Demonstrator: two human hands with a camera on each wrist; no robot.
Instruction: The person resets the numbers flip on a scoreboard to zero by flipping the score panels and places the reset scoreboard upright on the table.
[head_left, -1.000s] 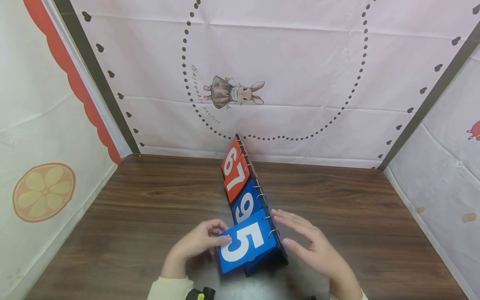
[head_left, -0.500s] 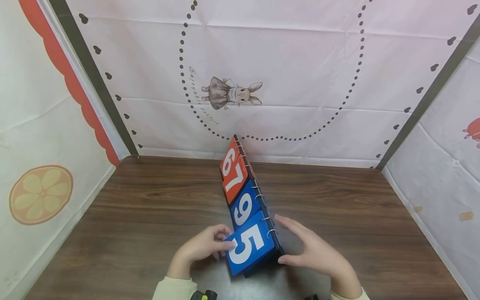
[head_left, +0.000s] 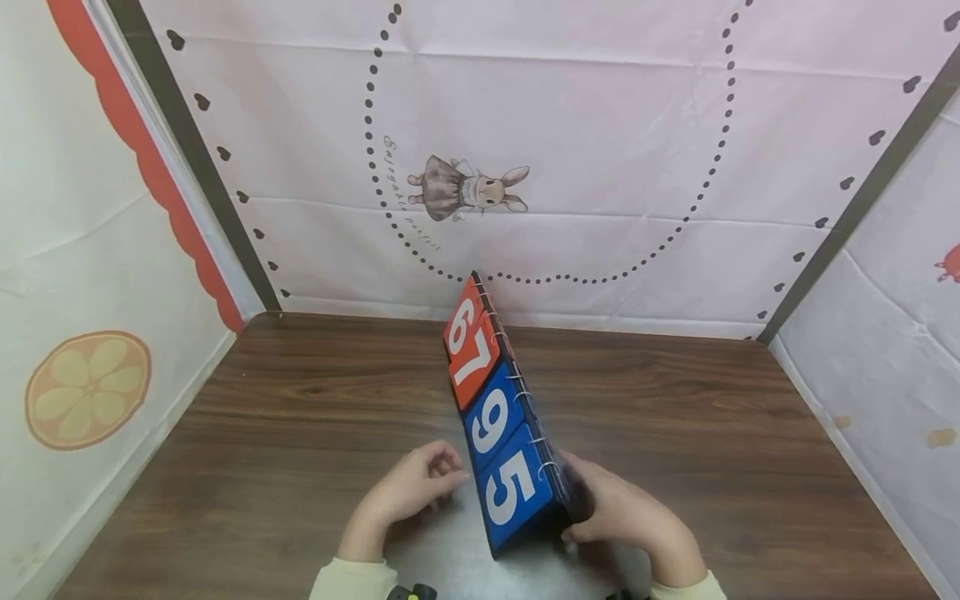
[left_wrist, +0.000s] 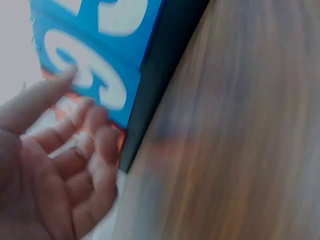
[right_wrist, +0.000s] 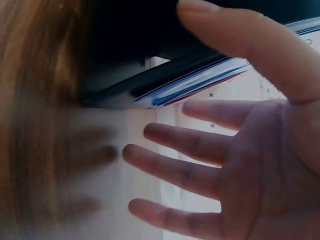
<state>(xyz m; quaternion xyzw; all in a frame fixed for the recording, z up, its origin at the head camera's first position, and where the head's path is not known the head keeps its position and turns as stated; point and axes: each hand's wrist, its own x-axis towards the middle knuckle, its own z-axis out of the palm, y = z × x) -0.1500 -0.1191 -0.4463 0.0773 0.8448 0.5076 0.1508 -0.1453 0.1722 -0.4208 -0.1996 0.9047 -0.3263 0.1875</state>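
Observation:
A tabletop flip scoreboard (head_left: 487, 398) stands like a tent, its ringed spine running away from me. Its left face shows red cards 6 and 7 at the far end, then a blue 9 card (head_left: 491, 421) and a blue 5 card (head_left: 513, 487) nearest me, both lying flat. Just left of the blue cards, my left hand (head_left: 416, 483) has loosely curled fingers with nothing in them. My right hand (head_left: 626, 512) is at the near right end of the board; in the right wrist view its fingers (right_wrist: 175, 170) are straight and spread, the thumb overlapping the black stand (right_wrist: 135, 45).
The scoreboard rests on a dark brown wooden table (head_left: 337, 375). Behind it rises a pale cloth backdrop (head_left: 600, 150) with a printed rabbit (head_left: 465, 185), close to the board's far end. More printed cloth (head_left: 82, 267) bounds the left side, and also the right.
The blue 5 card, earlier lifted and pinched by my left hand, now lies down against the board. My left hand has let it go. My right hand has moved in closer to the near end.

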